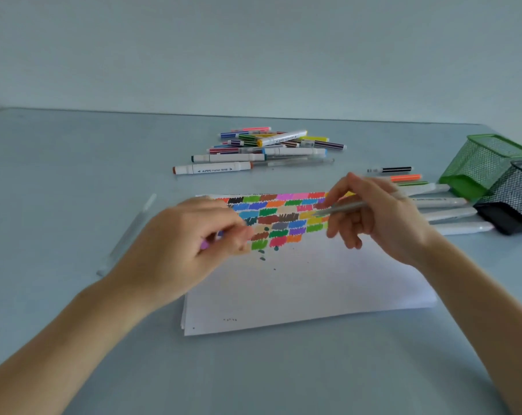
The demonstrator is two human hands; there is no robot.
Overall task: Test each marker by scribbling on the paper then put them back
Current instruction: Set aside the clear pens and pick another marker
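Two hands held above a scribble-covered sheet, each gripping part of a pen.

The right hand (382,217) pinches a slim translucent pen (340,208) between thumb and fingers, its tip pointing toward 9 o'clock over the coloured swatches. The left hand (188,244) curls its fingers round a small purple piece (205,243), probably the cap; motion blur hides its exact form. The paper (307,283) lies at the centre of the pale table (74,175), swatches filling its far half. A heap of markers (268,145) lies at 12 o'clock beyond the sheet. At 2 o'clock a row of white markers (445,209) rests beside a green mesh holder (484,163) and a black mesh holder (514,196), both tipped on their sides. At 9 o'clock, 1 clear pen (128,232) lies near the paper.
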